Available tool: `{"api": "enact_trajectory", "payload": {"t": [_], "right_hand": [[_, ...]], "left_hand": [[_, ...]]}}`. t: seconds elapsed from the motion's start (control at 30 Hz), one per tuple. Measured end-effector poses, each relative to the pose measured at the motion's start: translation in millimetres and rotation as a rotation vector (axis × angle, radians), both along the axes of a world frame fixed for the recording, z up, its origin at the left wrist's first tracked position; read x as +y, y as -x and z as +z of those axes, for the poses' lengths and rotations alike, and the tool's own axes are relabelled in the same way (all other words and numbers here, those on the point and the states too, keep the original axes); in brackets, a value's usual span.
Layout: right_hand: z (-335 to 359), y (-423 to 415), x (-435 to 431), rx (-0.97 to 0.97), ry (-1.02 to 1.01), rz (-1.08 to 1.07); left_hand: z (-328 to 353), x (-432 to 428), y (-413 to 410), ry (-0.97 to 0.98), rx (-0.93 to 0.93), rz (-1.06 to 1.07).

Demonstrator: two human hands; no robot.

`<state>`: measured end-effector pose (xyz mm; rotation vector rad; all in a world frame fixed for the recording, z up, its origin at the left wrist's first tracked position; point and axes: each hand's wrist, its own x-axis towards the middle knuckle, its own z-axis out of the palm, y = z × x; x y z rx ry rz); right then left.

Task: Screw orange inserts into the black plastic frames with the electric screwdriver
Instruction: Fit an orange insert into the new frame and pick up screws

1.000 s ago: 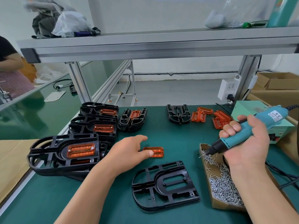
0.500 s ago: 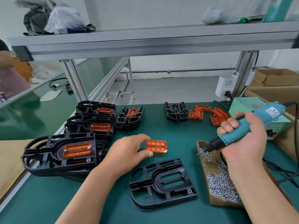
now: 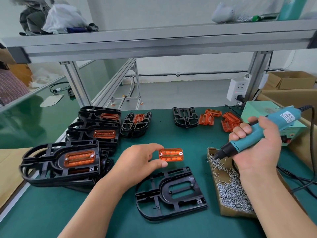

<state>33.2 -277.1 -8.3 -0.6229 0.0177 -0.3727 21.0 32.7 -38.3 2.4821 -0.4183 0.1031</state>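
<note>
My left hand pinches the insert by its left edge, thumb + fingers, held just far of the empty frame at mid table. And my right hand wraps round the driver, tip over the screws. Insert looks light, stiff, prob slick: grip edges, not faces

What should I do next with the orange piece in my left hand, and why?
Probably lower the orange insert, pinched in your left hand, into the rectangular opening of the black frame lying just nearer you. That opening is empty, and your right hand holds the electric screwdriver over the screw box.
</note>
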Motion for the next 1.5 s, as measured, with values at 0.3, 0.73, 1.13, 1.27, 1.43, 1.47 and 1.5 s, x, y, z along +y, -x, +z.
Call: {"api": "enact_trajectory", "payload": {"t": [0.3,0.73,1.13,1.27,1.43,1.47,1.5], "right_hand": [[-0.4,-1.0,-0.5,0.002,0.003,0.003],[0.4,-1.2,-0.6,0.012,-0.018,-0.013],[-0.4,-1.2,-0.5,0.012,-0.014,-0.018],[0.3,-1.1,0.0,0.009,-0.017,-0.015],[0.5,-0.7,-0.3,0.008,-0.028,-0.007],[0.5,-0.5,-0.4,0.007,-0.028,-0.007],[0.3,-0.3,-0.3,0.007,-0.026,-0.008]], "left_hand": [[23.7,-12.9,15.5,-0.112,-0.002,-0.040],[61.9,-43.6,61.7,-0.574,0.031,-0.208],[57.3,-42.1,60.1,-0.637,0.077,-0.152],[56.1,-42.9,59.4,-0.641,0.074,-0.159],[53.4,-39.8,59.4,-0.632,0.088,-0.160],[53.1,-38.8,59.3,-0.628,0.095,-0.159],[53.1,-37.5,59.1,-0.622,0.097,-0.160]]}}
